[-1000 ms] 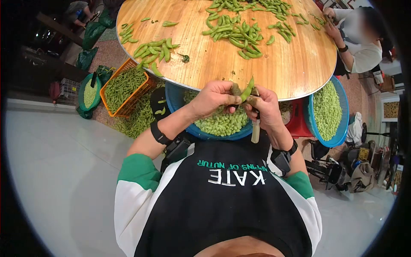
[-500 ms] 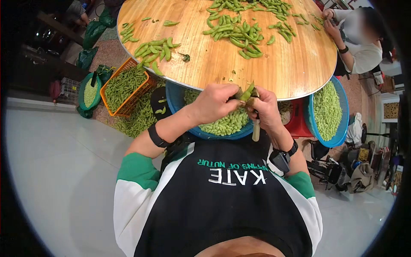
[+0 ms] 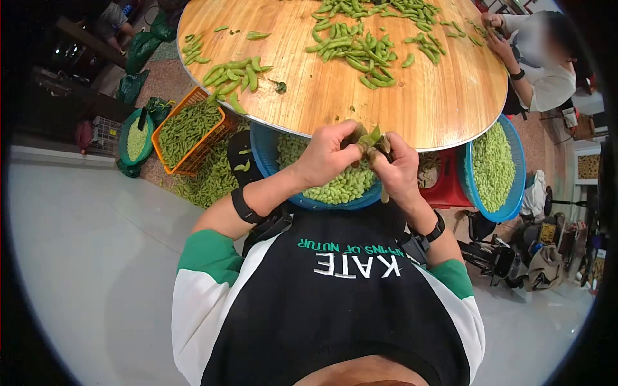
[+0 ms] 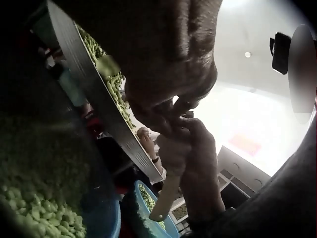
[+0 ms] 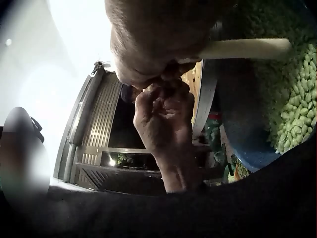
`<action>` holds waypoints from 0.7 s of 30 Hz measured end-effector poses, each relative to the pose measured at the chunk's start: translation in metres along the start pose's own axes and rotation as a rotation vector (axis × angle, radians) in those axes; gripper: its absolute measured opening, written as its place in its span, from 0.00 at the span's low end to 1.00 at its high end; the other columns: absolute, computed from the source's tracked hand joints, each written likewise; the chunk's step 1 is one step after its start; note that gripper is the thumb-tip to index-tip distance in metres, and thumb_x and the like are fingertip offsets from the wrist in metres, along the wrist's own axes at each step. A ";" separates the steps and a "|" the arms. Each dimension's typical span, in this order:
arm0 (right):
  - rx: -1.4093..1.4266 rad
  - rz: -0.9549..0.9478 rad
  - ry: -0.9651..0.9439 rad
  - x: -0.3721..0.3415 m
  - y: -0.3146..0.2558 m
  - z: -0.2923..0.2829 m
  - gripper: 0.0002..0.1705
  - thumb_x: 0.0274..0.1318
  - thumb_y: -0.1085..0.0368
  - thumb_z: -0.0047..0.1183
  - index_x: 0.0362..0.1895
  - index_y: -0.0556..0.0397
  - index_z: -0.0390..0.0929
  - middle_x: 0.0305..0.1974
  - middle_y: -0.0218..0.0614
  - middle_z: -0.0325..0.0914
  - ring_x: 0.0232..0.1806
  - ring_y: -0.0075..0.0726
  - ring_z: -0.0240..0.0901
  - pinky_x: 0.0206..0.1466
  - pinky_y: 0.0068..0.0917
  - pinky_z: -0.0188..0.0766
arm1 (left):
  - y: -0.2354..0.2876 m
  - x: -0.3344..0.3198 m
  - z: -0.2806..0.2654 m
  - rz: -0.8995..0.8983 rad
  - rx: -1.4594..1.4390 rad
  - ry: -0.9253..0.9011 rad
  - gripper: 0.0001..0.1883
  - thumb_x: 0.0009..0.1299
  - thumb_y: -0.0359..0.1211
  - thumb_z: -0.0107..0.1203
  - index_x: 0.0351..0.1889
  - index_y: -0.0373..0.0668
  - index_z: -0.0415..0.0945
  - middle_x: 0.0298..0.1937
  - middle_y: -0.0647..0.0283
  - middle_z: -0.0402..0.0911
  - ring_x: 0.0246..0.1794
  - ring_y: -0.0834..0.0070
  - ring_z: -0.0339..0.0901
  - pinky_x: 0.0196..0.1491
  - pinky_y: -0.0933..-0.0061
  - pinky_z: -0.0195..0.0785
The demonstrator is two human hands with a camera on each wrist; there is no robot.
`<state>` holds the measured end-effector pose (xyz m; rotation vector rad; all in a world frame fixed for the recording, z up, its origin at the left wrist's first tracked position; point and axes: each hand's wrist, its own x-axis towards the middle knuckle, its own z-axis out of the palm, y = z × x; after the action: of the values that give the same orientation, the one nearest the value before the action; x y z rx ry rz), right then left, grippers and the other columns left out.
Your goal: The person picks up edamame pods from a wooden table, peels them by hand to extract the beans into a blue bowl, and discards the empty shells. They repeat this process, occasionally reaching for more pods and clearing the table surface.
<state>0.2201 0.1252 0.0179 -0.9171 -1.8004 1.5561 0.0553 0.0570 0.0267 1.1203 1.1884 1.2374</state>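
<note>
Over the near table edge, my left hand (image 3: 329,154) pinches a green soybean pod (image 3: 374,134) between thumb and fingers. My right hand (image 3: 399,168) meets it at the fingertips, also at the pod. The right fingers curl round a tool with a flat pale handle (image 5: 247,48); its other end is hidden in the hand. From the left wrist, the handle (image 4: 167,198) points down out of the right fist. Dark stains or covers show on the fingertips. Directly below the hands, a blue basin (image 3: 262,151) holds shelled pale green beans (image 3: 338,186).
Pods (image 3: 357,48) lie in piles on the round wooden table (image 3: 290,90). An orange crate (image 3: 168,167) of pods stands at the left, a second blue basin (image 3: 518,161) of beans at the right. Another person (image 3: 547,77) sits across at the right.
The pod stood up higher between the fingers and now shows less, deeper between both hands. The right wrist has turned, so less of the pale handle shows. The hands stay over the basin.
</note>
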 end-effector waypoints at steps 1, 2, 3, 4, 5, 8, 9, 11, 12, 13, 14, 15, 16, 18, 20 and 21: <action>-0.118 -0.125 0.040 0.000 0.000 0.003 0.07 0.49 0.70 0.54 0.30 0.59 0.70 0.20 0.24 0.68 0.22 0.17 0.58 0.23 0.21 0.58 | -0.008 0.002 0.000 0.036 0.009 0.012 0.06 0.65 0.23 0.48 0.39 0.35 0.72 0.29 0.70 0.74 0.28 0.85 0.72 0.30 0.80 0.65; -0.235 -0.251 0.079 0.000 0.001 0.004 0.07 0.48 0.70 0.54 0.30 0.59 0.69 0.20 0.24 0.68 0.21 0.18 0.58 0.23 0.21 0.58 | -0.015 0.004 0.000 0.072 0.018 0.026 0.08 0.64 0.22 0.47 0.41 0.35 0.72 0.30 0.68 0.75 0.28 0.83 0.72 0.31 0.80 0.66; -0.236 -0.251 0.079 0.001 0.001 0.004 0.07 0.48 0.70 0.54 0.30 0.59 0.69 0.20 0.24 0.68 0.21 0.18 0.58 0.23 0.21 0.58 | -0.020 0.005 0.000 0.073 0.018 0.026 0.08 0.64 0.22 0.47 0.41 0.35 0.72 0.30 0.68 0.75 0.28 0.83 0.72 0.31 0.80 0.66; -0.224 -0.237 0.082 0.002 0.002 0.003 0.07 0.48 0.70 0.53 0.31 0.59 0.70 0.20 0.24 0.68 0.21 0.18 0.59 0.23 0.21 0.58 | -0.024 0.006 0.001 0.115 0.082 0.039 0.09 0.64 0.21 0.46 0.41 0.35 0.72 0.31 0.68 0.76 0.30 0.82 0.73 0.33 0.79 0.67; -0.211 -0.222 0.085 0.003 0.002 0.003 0.07 0.48 0.69 0.53 0.31 0.59 0.70 0.20 0.25 0.69 0.21 0.18 0.60 0.23 0.21 0.59 | -0.028 0.007 0.001 0.157 0.145 0.051 0.10 0.63 0.20 0.45 0.41 0.34 0.72 0.33 0.67 0.76 0.31 0.81 0.73 0.34 0.79 0.67; 0.059 0.160 -0.051 0.005 -0.011 -0.008 0.07 0.49 0.68 0.53 0.32 0.59 0.71 0.21 0.26 0.70 0.20 0.18 0.63 0.22 0.20 0.60 | -0.006 0.003 -0.002 0.184 0.368 0.045 0.08 0.59 0.22 0.47 0.37 0.34 0.71 0.26 0.57 0.76 0.28 0.77 0.75 0.30 0.76 0.67; 0.091 0.194 -0.073 0.007 -0.008 -0.011 0.07 0.51 0.68 0.51 0.33 0.59 0.73 0.21 0.26 0.70 0.19 0.17 0.63 0.21 0.19 0.60 | -0.002 0.002 -0.001 0.185 0.368 0.043 0.08 0.59 0.22 0.47 0.37 0.34 0.71 0.26 0.57 0.76 0.28 0.77 0.75 0.30 0.76 0.67; 0.156 0.246 -0.081 0.006 -0.006 -0.011 0.05 0.53 0.68 0.49 0.33 0.57 0.72 0.21 0.26 0.70 0.17 0.17 0.62 0.18 0.18 0.57 | 0.001 -0.001 0.002 0.318 0.281 0.160 0.08 0.61 0.23 0.50 0.38 0.33 0.72 0.31 0.58 0.78 0.30 0.79 0.75 0.32 0.76 0.68; 0.222 0.299 -0.094 0.006 -0.005 -0.010 0.04 0.55 0.69 0.48 0.33 0.55 0.72 0.20 0.26 0.69 0.15 0.16 0.60 0.16 0.16 0.54 | 0.003 0.000 0.001 0.317 0.282 0.160 0.08 0.61 0.23 0.50 0.38 0.33 0.72 0.31 0.58 0.78 0.30 0.79 0.75 0.32 0.76 0.68; 0.223 0.299 -0.097 0.005 -0.005 -0.008 0.04 0.55 0.69 0.48 0.33 0.55 0.72 0.20 0.26 0.69 0.15 0.16 0.60 0.16 0.16 0.54 | 0.004 0.002 0.001 0.216 0.198 0.147 0.08 0.62 0.23 0.52 0.39 0.33 0.73 0.32 0.60 0.78 0.31 0.80 0.75 0.33 0.77 0.68; 0.239 0.280 -0.108 0.004 -0.004 -0.006 0.04 0.55 0.69 0.48 0.34 0.55 0.72 0.20 0.26 0.69 0.15 0.16 0.60 0.16 0.16 0.53 | 0.005 0.003 0.000 0.115 0.114 0.135 0.07 0.63 0.24 0.54 0.39 0.33 0.73 0.33 0.62 0.78 0.32 0.81 0.75 0.34 0.78 0.68; 0.254 0.258 -0.117 0.004 -0.004 -0.004 0.04 0.56 0.69 0.48 0.35 0.55 0.72 0.20 0.27 0.69 0.15 0.16 0.59 0.15 0.16 0.53 | 0.001 0.005 -0.001 0.117 0.115 0.136 0.07 0.63 0.24 0.54 0.39 0.33 0.73 0.33 0.62 0.78 0.32 0.81 0.75 0.34 0.78 0.68; 0.253 0.255 -0.116 0.004 -0.004 -0.002 0.04 0.56 0.69 0.48 0.35 0.55 0.72 0.20 0.27 0.69 0.15 0.16 0.59 0.15 0.16 0.53 | -0.006 0.009 -0.003 0.119 0.046 0.114 0.06 0.66 0.25 0.54 0.40 0.35 0.74 0.32 0.66 0.77 0.32 0.84 0.74 0.36 0.80 0.68; 0.163 0.189 -0.126 0.004 -0.002 -0.001 0.05 0.56 0.68 0.48 0.35 0.55 0.72 0.20 0.26 0.69 0.14 0.16 0.58 0.16 0.15 0.53 | -0.009 0.013 -0.003 0.124 -0.021 0.088 0.06 0.68 0.25 0.54 0.41 0.36 0.75 0.32 0.71 0.76 0.33 0.87 0.73 0.38 0.82 0.68; 0.175 0.210 -0.154 0.003 -0.003 -0.002 0.07 0.59 0.68 0.46 0.40 0.57 0.71 0.23 0.28 0.70 0.15 0.17 0.59 0.16 0.16 0.54 | -0.010 0.013 -0.004 0.114 -0.085 0.097 0.04 0.69 0.27 0.53 0.39 0.37 0.75 0.30 0.72 0.75 0.29 0.88 0.71 0.33 0.84 0.66; 0.216 0.175 -0.113 0.001 -0.009 -0.003 0.09 0.60 0.69 0.44 0.44 0.57 0.71 0.26 0.29 0.71 0.17 0.17 0.60 0.16 0.16 0.54 | -0.008 0.011 -0.005 0.114 -0.085 0.100 0.04 0.69 0.27 0.53 0.39 0.37 0.75 0.30 0.72 0.75 0.29 0.88 0.71 0.33 0.84 0.66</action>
<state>0.2207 0.1267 0.0273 -0.9179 -1.6211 1.9050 0.0509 0.0674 0.0178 1.0862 1.1478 1.4332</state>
